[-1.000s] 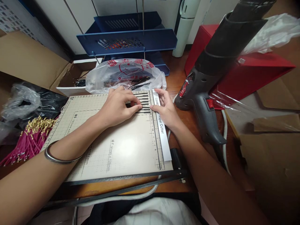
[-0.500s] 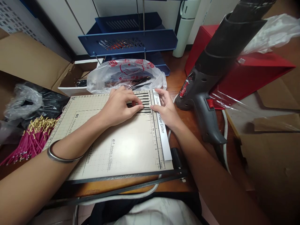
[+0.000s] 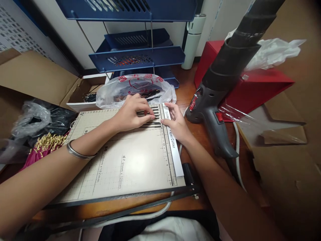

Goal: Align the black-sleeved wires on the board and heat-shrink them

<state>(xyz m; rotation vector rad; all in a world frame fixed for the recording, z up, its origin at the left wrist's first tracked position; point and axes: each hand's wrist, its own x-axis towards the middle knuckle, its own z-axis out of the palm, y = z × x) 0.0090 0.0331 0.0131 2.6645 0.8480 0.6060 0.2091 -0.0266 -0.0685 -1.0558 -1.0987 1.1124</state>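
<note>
A beige paper cutter board [image 3: 130, 160] with a printed grid lies in front of me. Several thin black tubes [image 3: 153, 117] lie side by side at its far right corner. My left hand [image 3: 131, 113] rests flat on them, fingers stretched out and pressing them down. My right hand [image 3: 175, 122] lies open along the white ruler strip [image 3: 174, 147] at the board's right edge, fingertips touching the tube ends.
A clear plastic bag [image 3: 135, 87] with more black tubes sits behind the board. A grey heat gun [image 3: 215, 97] stands at the right beside a red box [image 3: 240, 87]. Magenta wires with gold tips [image 3: 42, 147] lie left. Blue trays [image 3: 135, 57] stand behind.
The view has tilted up and back a little. Both hands stay on the black tubes at the board's corner, with only slight finger shifts.
</note>
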